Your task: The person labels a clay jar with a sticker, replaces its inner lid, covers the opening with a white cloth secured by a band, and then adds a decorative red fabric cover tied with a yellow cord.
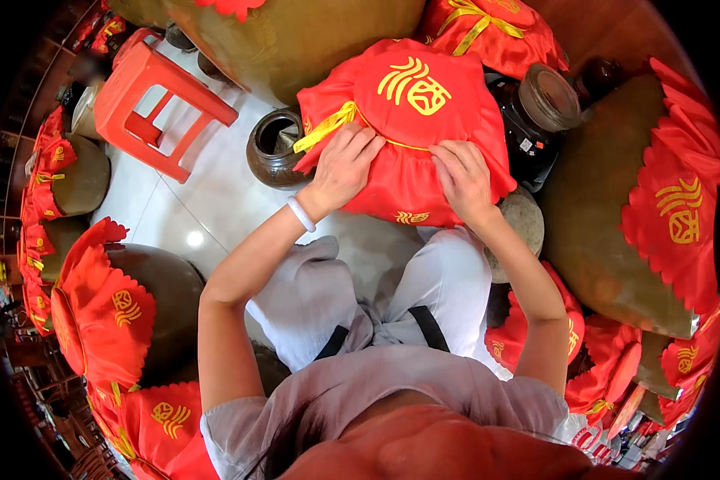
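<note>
In front of me stands a jar whose top is wrapped in a red cloth cover point(408, 100) with yellow markings. A thin yellow cord point(408, 146) runs round the gathered cloth. On its left side the cord meets a yellow ribbon point(328, 126). My left hand point(346, 166), with a pale bangle on the wrist, has its fingers bent and closed on the cord beside the ribbon. At the cord's right end my right hand point(464, 178) pinches it, fingertips pressed to the cloth. The cover hides the jar's body from view.
A red plastic stool point(162, 112) stands at the far left. Beside the covered jar sit an open dark pot point(274, 152) and a dark glass jar point(528, 120). Large brown jars point(608, 208) with red covers crowd both sides. White tiles point(164, 208) floor the left.
</note>
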`<state>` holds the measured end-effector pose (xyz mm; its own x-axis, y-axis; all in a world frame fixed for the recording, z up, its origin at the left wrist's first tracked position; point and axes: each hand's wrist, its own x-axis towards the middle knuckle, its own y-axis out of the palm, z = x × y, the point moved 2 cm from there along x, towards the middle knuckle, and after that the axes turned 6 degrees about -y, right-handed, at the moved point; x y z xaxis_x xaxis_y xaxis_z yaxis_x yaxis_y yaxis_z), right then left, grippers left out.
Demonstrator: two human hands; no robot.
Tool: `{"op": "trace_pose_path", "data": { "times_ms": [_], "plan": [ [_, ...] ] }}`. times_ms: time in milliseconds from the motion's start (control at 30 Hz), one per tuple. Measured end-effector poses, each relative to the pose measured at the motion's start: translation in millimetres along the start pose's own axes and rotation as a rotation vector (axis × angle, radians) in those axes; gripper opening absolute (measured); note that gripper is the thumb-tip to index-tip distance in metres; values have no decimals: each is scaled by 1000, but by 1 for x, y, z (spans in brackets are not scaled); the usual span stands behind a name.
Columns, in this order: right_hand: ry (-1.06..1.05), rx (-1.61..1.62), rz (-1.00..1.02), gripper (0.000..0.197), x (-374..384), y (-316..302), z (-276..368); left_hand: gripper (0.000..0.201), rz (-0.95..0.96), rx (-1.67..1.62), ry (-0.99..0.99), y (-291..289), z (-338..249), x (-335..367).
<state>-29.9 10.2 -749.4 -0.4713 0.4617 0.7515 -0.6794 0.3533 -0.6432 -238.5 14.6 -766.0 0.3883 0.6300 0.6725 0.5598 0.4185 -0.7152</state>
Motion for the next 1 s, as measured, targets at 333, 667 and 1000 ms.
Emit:
{"op": "trace_pose_path", "data": {
  "times_ms": [333, 667, 1000],
  "plan": [
    [10, -132, 164, 36, -10, -3, 33, 34, -16, 1, 9, 3, -3, -3],
    [-54, -324, 346, 39, -8, 1, 43, 42, 44, -172, 45, 5, -35, -3],
    [-30, -317, 332, 36, -9, 5, 41, 50, 171, -55, 21, 14, -41, -10]
  ]
}}
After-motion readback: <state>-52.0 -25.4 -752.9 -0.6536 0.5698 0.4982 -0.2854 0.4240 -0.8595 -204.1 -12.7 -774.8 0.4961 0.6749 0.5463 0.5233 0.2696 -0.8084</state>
